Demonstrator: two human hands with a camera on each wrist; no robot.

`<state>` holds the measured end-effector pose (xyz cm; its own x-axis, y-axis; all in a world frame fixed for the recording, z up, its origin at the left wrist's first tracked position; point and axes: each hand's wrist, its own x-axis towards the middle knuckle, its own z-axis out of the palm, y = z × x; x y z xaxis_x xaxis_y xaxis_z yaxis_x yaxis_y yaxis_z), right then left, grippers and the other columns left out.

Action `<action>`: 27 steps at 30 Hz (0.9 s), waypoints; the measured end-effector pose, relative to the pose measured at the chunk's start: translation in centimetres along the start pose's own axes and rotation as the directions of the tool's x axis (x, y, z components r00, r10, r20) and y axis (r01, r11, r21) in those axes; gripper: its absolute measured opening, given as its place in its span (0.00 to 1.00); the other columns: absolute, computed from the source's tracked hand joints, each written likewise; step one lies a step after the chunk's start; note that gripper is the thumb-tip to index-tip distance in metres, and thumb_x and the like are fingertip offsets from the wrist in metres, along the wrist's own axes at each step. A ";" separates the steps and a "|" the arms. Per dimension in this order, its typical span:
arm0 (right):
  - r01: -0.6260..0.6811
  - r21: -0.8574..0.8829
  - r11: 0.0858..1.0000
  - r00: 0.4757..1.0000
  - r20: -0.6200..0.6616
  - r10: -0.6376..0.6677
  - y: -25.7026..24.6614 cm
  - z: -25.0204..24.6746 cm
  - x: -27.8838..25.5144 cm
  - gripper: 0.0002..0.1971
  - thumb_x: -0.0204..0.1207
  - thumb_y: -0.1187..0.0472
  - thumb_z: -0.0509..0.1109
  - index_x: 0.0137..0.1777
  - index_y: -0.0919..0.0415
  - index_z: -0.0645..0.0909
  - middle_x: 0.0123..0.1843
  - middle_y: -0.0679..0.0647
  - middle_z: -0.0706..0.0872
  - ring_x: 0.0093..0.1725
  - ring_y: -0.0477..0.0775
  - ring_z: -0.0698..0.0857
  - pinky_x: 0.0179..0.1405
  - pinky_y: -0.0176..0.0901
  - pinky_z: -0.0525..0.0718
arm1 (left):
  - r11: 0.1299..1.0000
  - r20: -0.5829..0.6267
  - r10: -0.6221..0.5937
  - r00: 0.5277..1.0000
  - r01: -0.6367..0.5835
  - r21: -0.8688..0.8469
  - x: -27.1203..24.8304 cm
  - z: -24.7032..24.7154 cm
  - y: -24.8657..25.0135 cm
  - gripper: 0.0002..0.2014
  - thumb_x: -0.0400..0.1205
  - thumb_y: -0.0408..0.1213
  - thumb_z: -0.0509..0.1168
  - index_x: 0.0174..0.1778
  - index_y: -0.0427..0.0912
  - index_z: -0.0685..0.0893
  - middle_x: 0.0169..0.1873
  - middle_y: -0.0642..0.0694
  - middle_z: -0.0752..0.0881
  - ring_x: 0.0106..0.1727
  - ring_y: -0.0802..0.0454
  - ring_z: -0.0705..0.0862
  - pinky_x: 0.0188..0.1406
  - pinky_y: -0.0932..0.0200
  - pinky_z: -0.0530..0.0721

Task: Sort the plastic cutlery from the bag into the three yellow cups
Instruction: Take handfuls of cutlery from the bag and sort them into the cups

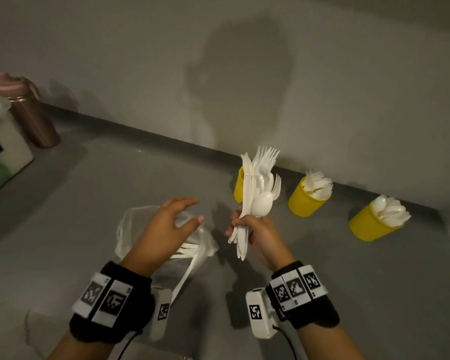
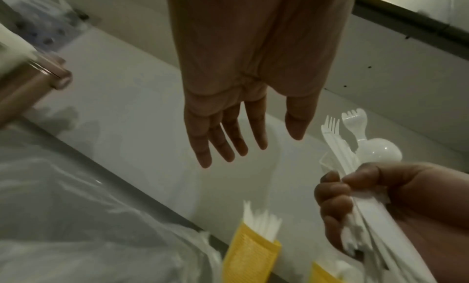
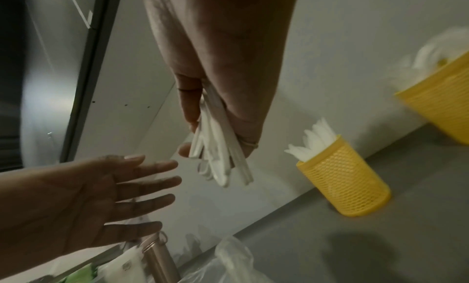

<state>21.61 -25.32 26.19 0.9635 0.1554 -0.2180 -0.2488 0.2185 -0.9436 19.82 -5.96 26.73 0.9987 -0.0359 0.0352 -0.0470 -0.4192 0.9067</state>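
Counter [image 1: 94,203] is grey, runs back to a dark strip where it meets the pale wall [image 1: 348,87]; three yellow cups sit along that back edge on the right. Left cup [image 1: 239,184] holds knives and is partly hidden by the bundle, mid cup [image 1: 307,198] holds forks, right cup [image 1: 369,224] holds spoons; mid and right look tilted in the wide lens, can't tell if they really lean. Open counter between the hands and the cups, and a wide bare stretch left of centre. Right hand [image 1: 260,235] is raised above the counter, fingers curled tight round the handles of a mixed bundle [image 1: 257,183] of white forks, knives and a spoon, heads up, right in front of the left cup. Left hand [image 1: 166,227] hovers over the clear bag [image 1: 146,219], fingers straight and slightly spread, holding nothing, near the bundle but apart from it. Bag lies crumpled on the counter under the left hand with a few white pieces [image 1: 190,250] inside. Far left: pink bottle [image 1: 29,113] against the wall, beside a white box [image 1: 3,141] at the frame edge; both well apart from the cups. Dim light, the person's shadow falls on the wall.
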 end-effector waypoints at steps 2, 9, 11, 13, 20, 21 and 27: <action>0.018 0.025 1.000 0.992 -0.122 -0.015 0.2 -1.8 -0.8 0.07 0.59 0.65 0.66 0.38 0.61 0.75 0.29 0.54 0.79 0.30 0.55 0.82 0.36 0.47 0.81 | 0.999 0.061 0.037 0.997 -0.035 -0.031 0.2 2.1 0.4 0.15 0.77 0.39 0.69 0.58 0.58 0.82 0.60 0.57 0.80 0.62 0.62 0.78 0.61 0.65 0.73; 0.069 -0.223 0.972 0.810 -0.556 -0.185 2.9 -11.9 -4.8 0.08 0.71 0.77 0.66 0.42 0.64 0.76 0.34 0.55 0.80 0.32 0.47 0.83 0.34 0.38 0.82 | 0.992 0.245 0.122 0.962 -0.110 -0.060 0.6 9.7 1.5 0.14 0.76 0.36 0.70 0.50 0.62 0.82 0.54 0.53 0.83 0.53 0.70 0.79 0.51 0.74 0.78; 0.041 -0.270 0.962 0.743 -0.636 -0.210 3.7 -15.0 -6.1 0.13 0.70 0.80 0.67 0.38 0.61 0.76 0.34 0.55 0.79 0.33 0.50 0.81 0.37 0.43 0.80 | 0.995 0.289 0.101 0.952 -0.091 -0.048 0.6 11.5 1.5 0.13 0.77 0.36 0.69 0.49 0.61 0.82 0.53 0.52 0.83 0.55 0.64 0.80 0.53 0.59 0.80; 0.012 -0.272 0.962 0.708 -0.678 -0.200 4.6 -18.0 -7.0 0.09 0.70 0.79 0.68 0.41 0.65 0.76 0.33 0.54 0.79 0.30 0.41 0.81 0.35 0.39 0.80 | 0.997 0.317 0.076 0.945 -0.071 -0.027 0.7 13.6 1.7 0.13 0.78 0.31 0.67 0.50 0.56 0.82 0.49 0.50 0.83 0.54 0.56 0.81 0.51 0.55 0.79; -0.066 -0.211 0.975 0.712 -0.694 -0.102 4.8 -24.1 -7.6 0.13 0.71 0.80 0.66 0.38 0.61 0.75 0.30 0.52 0.78 0.22 0.32 0.80 0.25 0.23 0.77 | 1.000 0.274 -0.002 0.962 0.000 0.008 0.6 20.3 2.7 0.10 0.79 0.27 0.64 0.51 0.45 0.84 0.46 0.49 0.85 0.40 0.76 0.82 0.44 0.80 0.77; -0.079 -0.196 0.978 0.716 -0.693 -0.081 5.0 -24.7 -7.7 0.12 0.71 0.79 0.65 0.40 0.61 0.76 0.31 0.51 0.79 0.23 0.33 0.80 0.26 0.26 0.78 | 1.000 0.267 -0.007 0.964 0.002 0.019 0.6 21.0 2.9 0.11 0.79 0.26 0.63 0.52 0.43 0.84 0.47 0.49 0.85 0.39 0.79 0.81 0.42 0.83 0.75; -0.114 -0.130 0.985 0.819 -0.574 0.019 4.7 -27.6 -7.7 0.12 0.76 0.72 0.63 0.37 0.54 0.72 0.26 0.55 0.76 0.23 0.51 0.77 0.33 0.49 0.79 | 0.997 0.235 -0.081 0.969 0.082 0.006 0.3 26.2 5.5 0.10 0.80 0.30 0.64 0.48 0.50 0.84 0.39 0.54 0.86 0.35 0.73 0.81 0.37 0.82 0.75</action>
<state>15.77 -52.09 16.54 0.8409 -0.4216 -0.3393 -0.3417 0.0725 -0.9370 19.39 -32.07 20.65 0.9669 -0.2143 -0.1382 0.0347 -0.4263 0.9039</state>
